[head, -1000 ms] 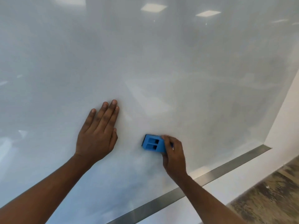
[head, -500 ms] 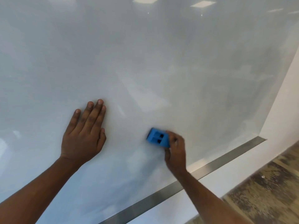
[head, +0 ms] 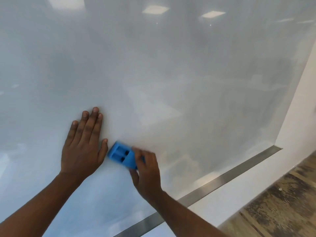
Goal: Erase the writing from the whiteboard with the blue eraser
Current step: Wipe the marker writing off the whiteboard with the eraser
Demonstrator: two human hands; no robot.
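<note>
One view, head camera. Whiteboard [head: 171, 74]: glossy, ceiling lights reflected; no writing, brand or label can be made out. Left hand [head: 83, 144]: laid flat at 8 o'clock with fingers straight and together, judged to brace the body. Blue eraser [head: 121, 155]: pressed against the board just beside the left thumb, gripped at its far end by the curled right hand [head: 147, 170], judged for wiping pressure. Metal ledge [head: 222, 178]: at 5 o'clock.
</note>
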